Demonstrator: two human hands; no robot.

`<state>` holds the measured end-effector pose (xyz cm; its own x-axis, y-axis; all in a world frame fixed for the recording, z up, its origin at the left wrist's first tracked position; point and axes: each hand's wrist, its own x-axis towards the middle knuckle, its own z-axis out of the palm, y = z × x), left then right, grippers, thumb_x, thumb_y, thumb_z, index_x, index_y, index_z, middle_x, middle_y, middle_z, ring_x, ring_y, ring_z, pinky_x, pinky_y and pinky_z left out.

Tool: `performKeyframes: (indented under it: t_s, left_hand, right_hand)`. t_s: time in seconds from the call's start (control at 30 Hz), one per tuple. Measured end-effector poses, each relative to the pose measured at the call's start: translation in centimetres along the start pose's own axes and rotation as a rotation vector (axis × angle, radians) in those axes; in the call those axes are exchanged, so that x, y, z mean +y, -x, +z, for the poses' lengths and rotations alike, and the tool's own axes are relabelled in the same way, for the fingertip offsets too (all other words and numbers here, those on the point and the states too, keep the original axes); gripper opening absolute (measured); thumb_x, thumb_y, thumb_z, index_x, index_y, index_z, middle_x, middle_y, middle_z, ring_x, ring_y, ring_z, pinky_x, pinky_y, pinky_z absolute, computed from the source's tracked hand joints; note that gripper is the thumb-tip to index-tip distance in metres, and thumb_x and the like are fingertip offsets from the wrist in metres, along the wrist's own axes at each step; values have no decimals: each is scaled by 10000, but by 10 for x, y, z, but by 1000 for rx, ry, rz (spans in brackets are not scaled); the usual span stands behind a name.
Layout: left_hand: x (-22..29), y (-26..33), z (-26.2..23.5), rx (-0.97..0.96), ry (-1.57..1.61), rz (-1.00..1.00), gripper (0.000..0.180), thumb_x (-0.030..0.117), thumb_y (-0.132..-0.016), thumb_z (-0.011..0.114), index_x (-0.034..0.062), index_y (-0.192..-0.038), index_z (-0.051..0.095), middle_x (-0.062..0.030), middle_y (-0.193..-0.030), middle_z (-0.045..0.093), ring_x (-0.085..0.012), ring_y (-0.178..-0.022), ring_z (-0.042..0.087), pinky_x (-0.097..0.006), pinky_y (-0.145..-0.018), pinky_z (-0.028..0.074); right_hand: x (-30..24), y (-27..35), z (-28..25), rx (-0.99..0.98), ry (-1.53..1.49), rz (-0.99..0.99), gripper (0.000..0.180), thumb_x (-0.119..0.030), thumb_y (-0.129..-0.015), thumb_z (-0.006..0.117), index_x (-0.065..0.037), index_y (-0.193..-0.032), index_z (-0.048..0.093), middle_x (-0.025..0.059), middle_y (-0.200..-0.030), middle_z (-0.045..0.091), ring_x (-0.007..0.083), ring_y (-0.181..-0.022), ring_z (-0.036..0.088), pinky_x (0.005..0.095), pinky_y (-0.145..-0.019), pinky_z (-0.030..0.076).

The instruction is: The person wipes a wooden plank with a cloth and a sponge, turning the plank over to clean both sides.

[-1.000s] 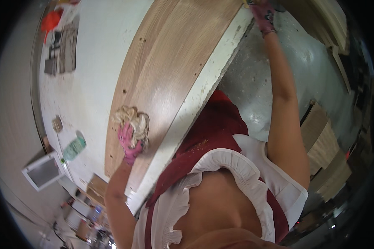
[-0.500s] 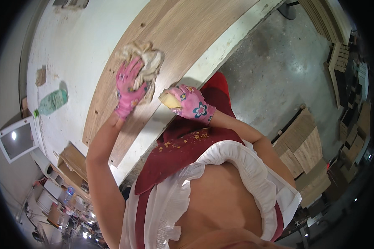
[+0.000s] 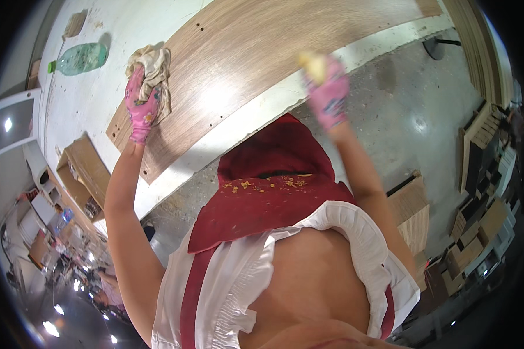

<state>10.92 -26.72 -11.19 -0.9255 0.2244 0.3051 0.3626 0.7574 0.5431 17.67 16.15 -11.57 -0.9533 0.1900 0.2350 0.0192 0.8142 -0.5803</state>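
My left hand (image 3: 141, 107), in a pink flowered glove, presses a crumpled beige rag (image 3: 153, 63) at the left edge of a curved wood-grain board (image 3: 239, 64). The rag partly overhangs the board's edge. Several small holes dot the board, which lies flat on a white worktable (image 3: 247, 131). Over the table's near edge, toward the right, my right hand (image 3: 332, 93) wears a matching glove. Its fingers close round a pale yellow, sponge-like piece (image 3: 313, 66), smeared by motion, so its exact kind is unclear.
A green-capped plastic bottle (image 3: 82, 59) lies on the table at the far left, near a small brown block (image 3: 75, 24). An open cardboard box (image 3: 87, 171) stands at the left. Stacked boards (image 3: 410, 212) rest on the floor at the right.
My left hand and the rag have shifted left to the board's edge. My right hand has swung far to the right and away from me, still holding the yellow piece.
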Motion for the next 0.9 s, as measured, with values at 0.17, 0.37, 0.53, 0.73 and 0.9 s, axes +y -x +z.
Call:
performKeyframes:
  t_s: [0.17, 0.37, 0.53, 0.73, 0.9]
  left_hand:
    - [2, 0, 1, 21, 41, 42, 552, 11, -720, 648, 19, -1261, 538, -153, -1300, 536, -305, -1217, 491, -375, -1056, 349]
    - [-37, 27, -34, -30, 115, -26, 553, 32, -733, 686, 55, -1267, 542, -126, -1288, 550, -282, -1222, 494, -361, -1047, 368]
    - [-57, 49, -57, -20, -19, 39, 534, 45, -779, 681, 43, -1289, 521, -112, -1325, 525, -252, -1255, 458, -366, -1076, 335]
    - [-47, 44, -53, -21, 1, 33, 557, 178, -755, 653, 25, -1269, 507, -197, -1290, 512, -342, -1233, 456, -407, -1065, 331]
    - [-43, 46, -59, 104, 84, 31, 515, 183, -712, 677, 17, -1188, 574, -204, -1195, 575, -360, -1171, 506, -410, -1035, 371]
  right_hand:
    - [-112, 92, 53, -423, -275, -407, 599, -360, -730, 666, -131, -1243, 459, 145, -1112, 520, 282, -937, 577, 415, -807, 490]
    - [-51, 34, 9, -156, -132, -211, 400, -327, -733, 692, -86, -1037, 597, 117, -929, 591, 295, -856, 578, 414, -744, 490]
    - [-77, 57, 28, -165, -69, -244, 469, -345, -704, 720, -142, -1101, 573, 104, -889, 583, 293, -769, 591, 409, -681, 507]
    - [-208, 149, 107, -414, -9, -562, 533, -387, -673, 680, -176, -1145, 550, 61, -922, 548, 246, -835, 584, 390, -688, 490]
    - [-300, 205, 156, -577, -104, -830, 597, -347, -676, 682, -158, -1209, 488, 73, -990, 530, 238, -911, 581, 419, -721, 470]
